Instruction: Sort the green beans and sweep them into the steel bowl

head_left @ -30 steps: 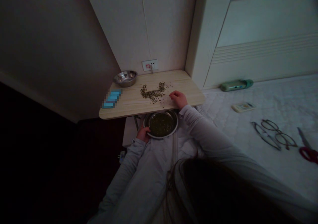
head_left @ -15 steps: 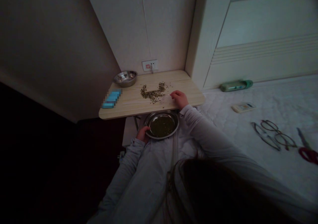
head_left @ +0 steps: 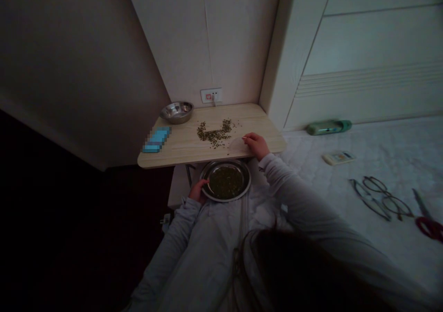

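My left hand grips the left rim of a metal bowl, which rests at my lap below the table edge. Dark greenish grains fill its bottom. Over the front right of the small wooden table, my right hand pinches a thin, clear, round piece, perhaps a plastic disc. Loose grains are scattered over the middle of the tabletop, just left of that piece.
A second metal bowl stands at the table's back left, behind a phone. On the white bedding to the right lie a green bottle-like item, a pale device, glasses and red-handled scissors. A wall socket is behind the table.
My right hand has moved slightly right and toward me with the clear piece, away from the scattered grains. The whole view has shifted a little. My left hand keeps its hold on the bowl.
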`<state>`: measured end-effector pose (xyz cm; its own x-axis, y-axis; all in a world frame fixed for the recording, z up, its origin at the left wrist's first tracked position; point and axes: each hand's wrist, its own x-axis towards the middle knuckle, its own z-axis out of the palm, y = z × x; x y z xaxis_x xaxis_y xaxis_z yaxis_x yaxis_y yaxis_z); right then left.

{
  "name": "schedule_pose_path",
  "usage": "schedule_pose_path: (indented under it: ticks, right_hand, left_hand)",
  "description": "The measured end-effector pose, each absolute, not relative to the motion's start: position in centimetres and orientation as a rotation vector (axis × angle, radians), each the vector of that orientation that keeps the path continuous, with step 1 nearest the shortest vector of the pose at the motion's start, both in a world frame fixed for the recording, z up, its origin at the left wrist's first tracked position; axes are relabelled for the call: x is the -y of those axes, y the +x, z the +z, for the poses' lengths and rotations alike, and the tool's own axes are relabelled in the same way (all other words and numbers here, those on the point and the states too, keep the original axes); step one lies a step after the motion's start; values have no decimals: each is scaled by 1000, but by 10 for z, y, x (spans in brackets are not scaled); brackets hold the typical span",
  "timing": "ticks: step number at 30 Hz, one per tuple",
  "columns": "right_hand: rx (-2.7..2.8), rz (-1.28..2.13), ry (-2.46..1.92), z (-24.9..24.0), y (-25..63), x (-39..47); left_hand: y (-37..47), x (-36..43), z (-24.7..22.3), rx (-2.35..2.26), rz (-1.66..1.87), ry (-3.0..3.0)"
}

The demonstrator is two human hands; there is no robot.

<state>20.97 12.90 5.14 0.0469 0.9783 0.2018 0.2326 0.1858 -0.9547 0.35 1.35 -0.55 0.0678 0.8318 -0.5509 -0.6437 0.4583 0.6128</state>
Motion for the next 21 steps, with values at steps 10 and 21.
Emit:
schedule_pose_path:
  ticks: [10, 21]
  right_hand:
    - [1505, 896, -1248, 53, 208, -126]
    - [1511, 966, -1207, 54, 207, -123]
  left_hand:
    - [3, -14, -5, -1022, 1132, 256]
    - [2, -14, -6, -1019, 1100, 255]
